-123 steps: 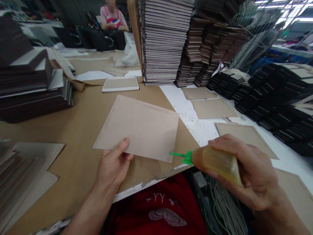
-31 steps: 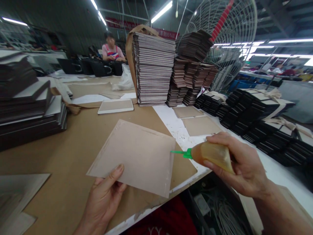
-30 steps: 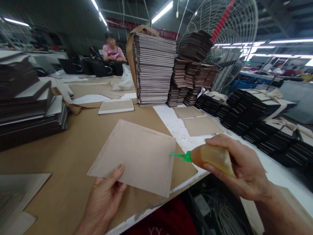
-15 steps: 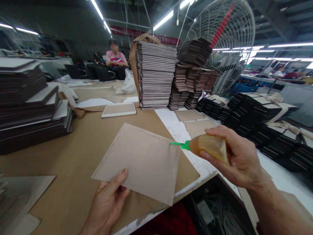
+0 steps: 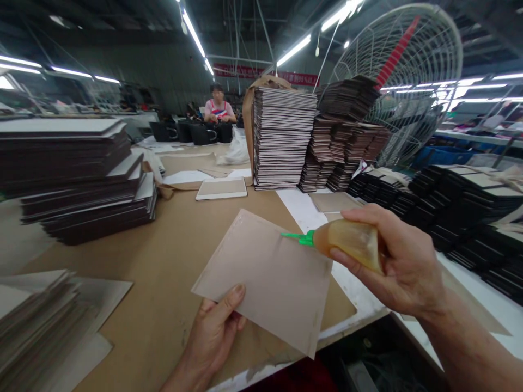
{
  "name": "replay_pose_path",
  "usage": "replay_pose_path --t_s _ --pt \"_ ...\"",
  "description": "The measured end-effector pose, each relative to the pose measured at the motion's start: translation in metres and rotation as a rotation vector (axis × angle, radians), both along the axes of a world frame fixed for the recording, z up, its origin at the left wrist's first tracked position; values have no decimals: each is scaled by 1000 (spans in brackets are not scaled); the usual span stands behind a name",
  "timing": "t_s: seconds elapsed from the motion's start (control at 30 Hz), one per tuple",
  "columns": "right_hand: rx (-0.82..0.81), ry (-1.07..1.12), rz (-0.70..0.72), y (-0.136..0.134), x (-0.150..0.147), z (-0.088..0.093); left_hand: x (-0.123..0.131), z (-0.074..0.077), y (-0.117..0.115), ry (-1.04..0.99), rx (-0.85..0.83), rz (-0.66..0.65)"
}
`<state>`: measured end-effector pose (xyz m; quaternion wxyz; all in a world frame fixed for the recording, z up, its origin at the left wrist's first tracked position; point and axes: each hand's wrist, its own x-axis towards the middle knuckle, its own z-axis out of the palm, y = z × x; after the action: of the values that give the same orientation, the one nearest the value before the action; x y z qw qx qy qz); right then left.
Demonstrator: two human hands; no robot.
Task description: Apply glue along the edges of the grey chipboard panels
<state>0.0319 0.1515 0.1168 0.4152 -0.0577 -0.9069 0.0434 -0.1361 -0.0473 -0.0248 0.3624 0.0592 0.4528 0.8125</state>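
Beige board (image 5: 272, 280) is held at a slant over the brown-covered worktop (image 5: 163, 261), its near edge pinched by the left hand (image 5: 218, 329), thumb on top and fingers beneath; the right hand (image 5: 404, 261) wraps its fingers round an amber bottle (image 5: 351, 243), whose green nozzle (image 5: 300, 238) reaches over the board's far side; whether the tip touches, I cannot tell; beyond stands a tall stack of pale-edged panels (image 5: 283, 139)

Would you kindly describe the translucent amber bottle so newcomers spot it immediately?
From the large round pale wire fan, look down past stacked black bundles to the person's bare right hand. It grips the translucent amber bottle, set apart from the flat beige board nearby by its slim green nozzle.
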Motion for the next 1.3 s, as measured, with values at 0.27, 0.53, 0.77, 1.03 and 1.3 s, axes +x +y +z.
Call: replay_pose_path --t_s 0.27,0.53,0.77,1.03,1.3 --pt "59 -16 70 -6 -37 21 0 4 -1 -15 37 29" --pt "112 9 89 -11 -56 33 1 3 0 -13 69 -24" --pt "128 -5 93 -16 -74 39 1 3 0 33 98 -59" --pt "115 10 71 -19 -74 37 0 0 -1 64 137 -44" --pt "-36 38 56 -11 -66 22 -1 5 2 14 68 53"
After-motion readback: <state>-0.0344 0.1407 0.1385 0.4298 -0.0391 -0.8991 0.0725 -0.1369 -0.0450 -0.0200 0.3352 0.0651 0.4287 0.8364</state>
